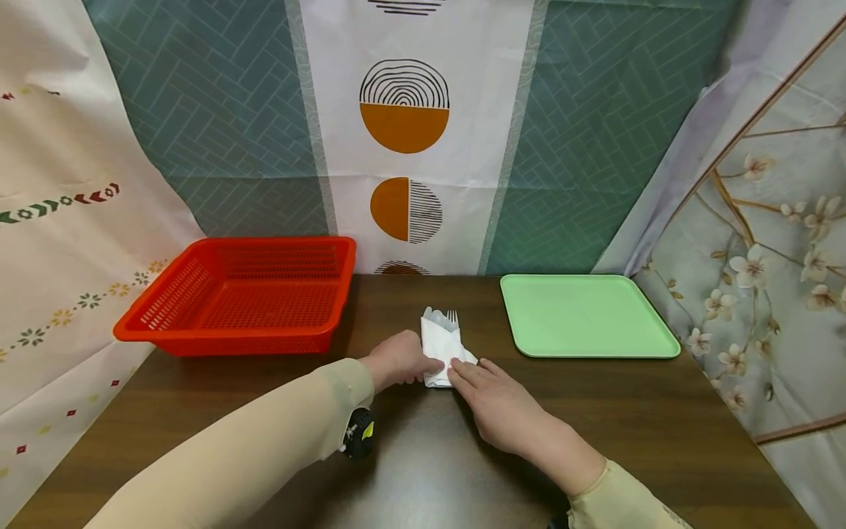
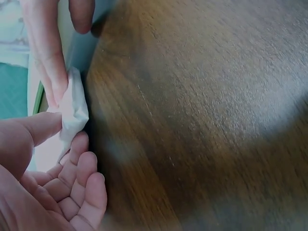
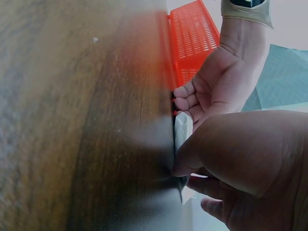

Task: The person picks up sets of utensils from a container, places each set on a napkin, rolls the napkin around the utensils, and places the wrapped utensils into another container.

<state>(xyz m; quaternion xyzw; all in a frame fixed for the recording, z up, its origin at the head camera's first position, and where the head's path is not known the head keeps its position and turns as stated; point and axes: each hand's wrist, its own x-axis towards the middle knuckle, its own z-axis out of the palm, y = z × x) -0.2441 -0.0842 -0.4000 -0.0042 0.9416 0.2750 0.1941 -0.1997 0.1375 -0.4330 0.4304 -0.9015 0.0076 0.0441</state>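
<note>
A folded white paper napkin (image 1: 436, 344) lies on the table in the middle of the head view. Out of its far end stick the tines of a white plastic fork (image 1: 452, 317) and the rounded tips of other pale plastic cutlery (image 1: 435, 316). At the napkin's near left edge, my left hand (image 1: 399, 358) pinches it, thumb on top and fingers beneath in the left wrist view. Straight fingers of my right hand (image 1: 497, 404) press on the napkin's right side, where a loose corner sticks out. The cutlery's lower part is hidden inside the napkin.
Back left stands a red plastic basket (image 1: 231, 333) with slotted walls. A light green tray (image 1: 588, 316) lies at the back right of the brown wooden table (image 1: 423, 470). Patterned cloths (image 1: 423, 162) hang behind the table and along both sides.
</note>
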